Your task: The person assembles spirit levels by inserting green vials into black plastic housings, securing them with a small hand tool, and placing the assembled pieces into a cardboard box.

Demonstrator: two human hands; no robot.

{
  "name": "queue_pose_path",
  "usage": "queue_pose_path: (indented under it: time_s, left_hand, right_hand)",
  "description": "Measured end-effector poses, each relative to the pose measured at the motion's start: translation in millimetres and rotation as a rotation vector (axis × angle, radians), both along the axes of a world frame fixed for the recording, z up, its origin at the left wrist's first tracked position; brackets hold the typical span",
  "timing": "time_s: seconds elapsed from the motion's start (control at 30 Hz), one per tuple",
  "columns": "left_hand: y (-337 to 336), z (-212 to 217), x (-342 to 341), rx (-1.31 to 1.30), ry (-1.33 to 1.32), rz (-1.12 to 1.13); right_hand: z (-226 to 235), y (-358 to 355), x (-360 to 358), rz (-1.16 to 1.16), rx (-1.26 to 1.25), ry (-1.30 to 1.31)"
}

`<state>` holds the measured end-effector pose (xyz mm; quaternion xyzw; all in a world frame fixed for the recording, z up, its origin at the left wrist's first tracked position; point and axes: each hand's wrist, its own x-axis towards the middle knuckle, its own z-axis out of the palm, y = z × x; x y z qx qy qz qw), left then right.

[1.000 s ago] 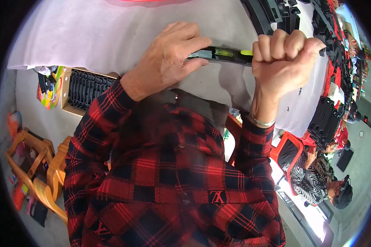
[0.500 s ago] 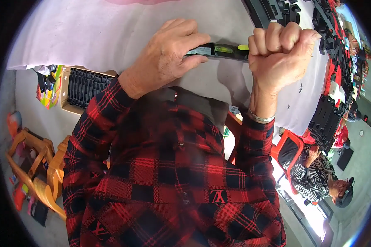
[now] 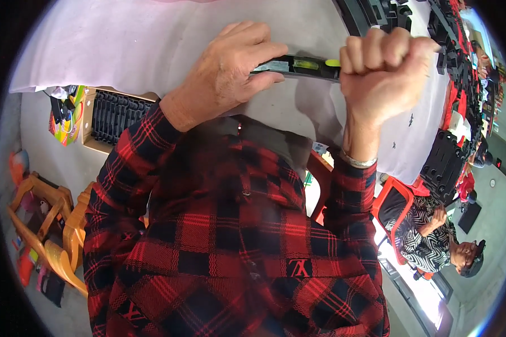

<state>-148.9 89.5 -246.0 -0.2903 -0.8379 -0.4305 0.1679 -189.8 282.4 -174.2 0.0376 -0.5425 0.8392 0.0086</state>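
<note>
A short black spirit level (image 3: 298, 66) with a greenish-yellow vial is held level above the table, between both fists' reach. My left hand (image 3: 227, 70) pinches its left end between thumb and fingers. My right hand (image 3: 382, 76) is a closed fist, palm side up, at the other end. A bright yellow-green piece (image 3: 332, 63) shows just beside the little finger. The level's right end disappears into or behind this fist, so what lies inside it is hidden.
Under my hands is a pale cloth-covered table (image 3: 152, 50). Black plastic parts (image 3: 376, 14) crowd its far right. Left and below, a cardboard box (image 3: 88, 121) holds rows of black parts. A wooden chair (image 3: 56, 224) stands lower left; a person (image 3: 424, 236) sits at right by a red chair (image 3: 389, 194).
Both hands keep hold in almost the same place. My right fist has tilted slightly and shifted a little to the right. The seated person's hand has risen.
</note>
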Motion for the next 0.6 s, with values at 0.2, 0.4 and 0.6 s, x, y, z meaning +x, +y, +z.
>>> queue_pose_path:
  time_s: [0.2,0.4,0.6]
  left_hand:
    - [0.4,-1.4,0.3,-0.004,0.004,0.013]
    - [-0.2,-1.1,-1.6,0.012,0.008,-0.007]
    - [-1.6,1.2,-0.6,0.01,0.015,0.005]
  right_hand:
    - [-21.2,-11.8,2.2,-0.062,0.174,-0.002]
    - [-6.1,0.1,0.7,0.006,-0.045,-0.02]
    - [-10.9,-8.5,2.3,-0.064,0.044,-0.009]
